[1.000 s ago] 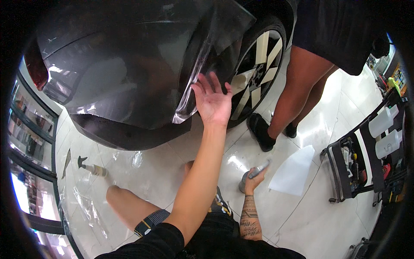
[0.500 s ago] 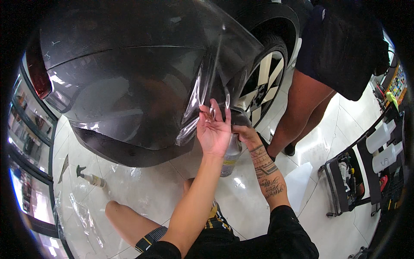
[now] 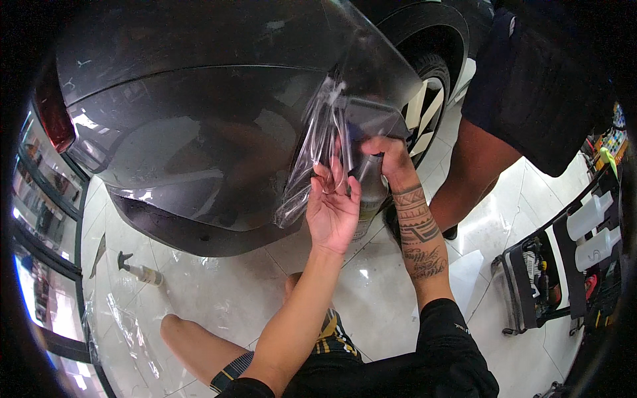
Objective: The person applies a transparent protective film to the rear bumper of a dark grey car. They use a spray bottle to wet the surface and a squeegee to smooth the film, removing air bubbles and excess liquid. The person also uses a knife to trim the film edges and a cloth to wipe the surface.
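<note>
Two hands work at the dark car (image 3: 199,132) in the head view. Left hand (image 3: 332,209), grip wide and palm open, touches the loose clear film (image 3: 318,139) hanging off the panel. Right hand (image 3: 388,159) grips a spray bottle (image 3: 368,196) tight, just beside the wheel (image 3: 424,106). Another person's leg (image 3: 474,172) stands near.

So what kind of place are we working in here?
Most likely a car detailing or film-wrapping workshop: a dark grey car with clear film peeled off its rear panel, glossy white floor tiles, and a tool cart with bottles on the right.
</note>
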A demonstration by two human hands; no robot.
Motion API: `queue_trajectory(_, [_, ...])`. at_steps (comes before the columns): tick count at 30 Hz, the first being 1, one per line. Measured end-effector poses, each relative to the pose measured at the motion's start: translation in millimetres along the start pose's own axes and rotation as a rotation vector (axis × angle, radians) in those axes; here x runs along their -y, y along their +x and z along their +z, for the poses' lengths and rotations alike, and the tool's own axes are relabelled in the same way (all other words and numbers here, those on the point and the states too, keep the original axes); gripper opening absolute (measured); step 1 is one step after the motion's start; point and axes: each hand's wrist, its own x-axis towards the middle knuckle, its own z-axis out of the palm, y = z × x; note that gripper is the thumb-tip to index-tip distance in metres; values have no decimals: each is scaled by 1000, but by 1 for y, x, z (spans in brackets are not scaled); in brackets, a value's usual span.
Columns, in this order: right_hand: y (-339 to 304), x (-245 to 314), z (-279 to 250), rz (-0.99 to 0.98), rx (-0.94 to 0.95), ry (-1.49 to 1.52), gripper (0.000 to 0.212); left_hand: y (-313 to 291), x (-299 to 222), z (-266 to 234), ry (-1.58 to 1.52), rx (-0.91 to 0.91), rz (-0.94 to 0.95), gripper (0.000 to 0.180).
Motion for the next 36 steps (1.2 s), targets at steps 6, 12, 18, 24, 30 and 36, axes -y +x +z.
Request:
queue_trajectory(6, [-2, -23, -30, 16, 57, -84, 37, 7, 7, -13, 58, -2, -35, 21])
queue_trajectory(12, [-20, -13, -13, 108, 85, -135, 29, 5, -3, -26, 176, 3, 8, 24])
queue_trajectory(18, [-23, -9, -10, 266, 113, 40, 16, 2, -5, -35, 235, -21, 0, 27])
queue_trajectory(24, [-50, -23, 6, 331, 193, 42, 28, -46, -22, -49, 86, -307, 150, 20])
queue_trajectory(30, [-76, -37, 33, 424, 193, 124, 34, -58, -33, -59, 186, -311, 101, 13])
queue_trajectory(36, [-85, -73, 34, 450, 238, 121, 35, -73, -54, -60, 303, -429, 65, 11])
